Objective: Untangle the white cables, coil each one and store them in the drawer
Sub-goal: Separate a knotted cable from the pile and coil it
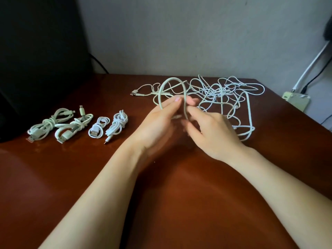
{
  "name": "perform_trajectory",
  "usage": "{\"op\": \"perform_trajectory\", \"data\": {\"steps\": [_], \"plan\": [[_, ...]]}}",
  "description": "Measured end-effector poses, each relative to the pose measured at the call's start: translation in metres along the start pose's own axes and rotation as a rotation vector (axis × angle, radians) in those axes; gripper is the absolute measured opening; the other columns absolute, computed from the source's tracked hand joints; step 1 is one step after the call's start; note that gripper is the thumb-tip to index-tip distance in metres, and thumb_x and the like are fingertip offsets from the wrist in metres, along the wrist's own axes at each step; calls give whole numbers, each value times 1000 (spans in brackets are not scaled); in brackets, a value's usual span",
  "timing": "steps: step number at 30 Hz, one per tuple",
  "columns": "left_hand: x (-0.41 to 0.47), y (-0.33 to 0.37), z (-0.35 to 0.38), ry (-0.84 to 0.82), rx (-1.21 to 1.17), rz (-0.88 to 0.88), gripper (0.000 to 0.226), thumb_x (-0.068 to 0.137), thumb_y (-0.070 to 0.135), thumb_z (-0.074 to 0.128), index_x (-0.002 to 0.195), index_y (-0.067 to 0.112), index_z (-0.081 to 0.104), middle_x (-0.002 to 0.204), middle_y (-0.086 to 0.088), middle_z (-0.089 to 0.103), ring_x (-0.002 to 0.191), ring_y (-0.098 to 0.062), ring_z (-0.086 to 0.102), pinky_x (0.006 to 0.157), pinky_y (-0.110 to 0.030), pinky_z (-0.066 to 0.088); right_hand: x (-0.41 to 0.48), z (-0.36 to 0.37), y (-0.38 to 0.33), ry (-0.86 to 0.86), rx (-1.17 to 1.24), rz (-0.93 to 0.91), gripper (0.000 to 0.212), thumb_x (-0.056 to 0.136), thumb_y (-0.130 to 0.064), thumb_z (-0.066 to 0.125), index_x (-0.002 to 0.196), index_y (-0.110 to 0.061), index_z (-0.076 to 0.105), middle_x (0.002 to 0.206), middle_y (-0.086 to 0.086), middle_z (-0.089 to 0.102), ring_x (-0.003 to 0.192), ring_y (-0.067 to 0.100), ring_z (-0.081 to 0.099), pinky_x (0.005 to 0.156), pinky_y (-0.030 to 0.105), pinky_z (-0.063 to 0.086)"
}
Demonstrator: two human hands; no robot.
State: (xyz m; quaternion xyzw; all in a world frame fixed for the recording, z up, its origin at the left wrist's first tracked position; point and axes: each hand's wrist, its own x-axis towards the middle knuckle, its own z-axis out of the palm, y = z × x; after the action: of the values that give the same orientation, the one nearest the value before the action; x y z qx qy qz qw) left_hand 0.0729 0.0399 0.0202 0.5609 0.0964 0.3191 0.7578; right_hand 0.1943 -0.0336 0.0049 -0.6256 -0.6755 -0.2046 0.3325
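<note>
Between the hands a thick white cable point(172, 80) arched in a loop, left hand point(158, 123) pinching one leg, right hand point(212, 133) curled round the other. It looked light and springy, best gripped near its plug, clear of the tangle point(224, 92) beyond.

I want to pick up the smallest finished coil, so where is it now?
In the head view, the smallest coil lies on the left of the table, between a greenish coil and a thicker white coil.
</note>
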Motion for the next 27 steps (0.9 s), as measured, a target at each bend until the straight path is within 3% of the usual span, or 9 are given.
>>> {"op": "perform_trajectory", "data": {"steps": [4,7,10,12,15,18,21,24,27], "plan": [[4,3,-5,71,-63,94,27,102,10,31,80,10,47,101,-10,66,83,-23,62,80,-38,51,2,0,3,30,5,-32,25,82,-22,61,104,-13,66,78,-3,66,72,19,60,66,27,42],[7,3,-12,160,-84,151,28,103,10,30,80,12,46,72,-4,64,76,-22,61,82,-39,49,2,2,10,30,31,-53,22,80,-14,65,102,-9,67,88,0,64,85,16,56,75,24,43],[9,6,-15,237,-120,192,29,103,11,29,78,13,43,54,3,44,61,-17,52,70,-32,47,4,3,13,60,46,-113,16,84,-11,65,98,-5,69,93,4,64,89,19,57,81,25,44],[10,9,-18,294,-161,209,30,103,11,29,76,14,42,51,5,37,54,-14,44,65,-30,43,6,0,14,101,35,-115,16,87,-17,62,94,-5,70,87,4,64,84,15,54,79,22,42],[12,13,-28,375,-197,237,31,102,9,29,74,15,42,50,6,29,53,-12,32,62,-28,31,6,-7,19,182,-29,-38,23,90,-28,58,85,-10,72,70,1,62,63,7,45,61,23,41],[12,14,-34,433,-165,256,32,100,6,28,72,15,41,48,7,25,50,-11,25,55,-26,29,7,-11,23,255,-71,31,24,91,-31,58,82,-14,73,66,0,66,53,13,50,49,28,44],[12,15,-35,446,-125,269,33,99,4,27,71,14,41,47,8,23,45,-10,24,49,-23,30,9,-15,27,316,-78,99,23,90,-28,60,76,-14,72,58,1,62,51,19,53,48,28,41],[11,18,-39,467,-155,285,33,99,4,27,70,14,41,46,8,22,43,-9,21,47,-21,28,11,-21,33,352,-119,242,22,88,-26,63,71,-15,71,48,-1,44,47,23,44,49,26,32],[10,20,-44,500,-258,276,32,98,5,27,70,14,40,44,9,21,40,-8,21,45,-20,29,12,-26,36,284,-171,417,22,89,-31,60,78,-17,74,51,0,50,58,29,56,56,30,42]]}}
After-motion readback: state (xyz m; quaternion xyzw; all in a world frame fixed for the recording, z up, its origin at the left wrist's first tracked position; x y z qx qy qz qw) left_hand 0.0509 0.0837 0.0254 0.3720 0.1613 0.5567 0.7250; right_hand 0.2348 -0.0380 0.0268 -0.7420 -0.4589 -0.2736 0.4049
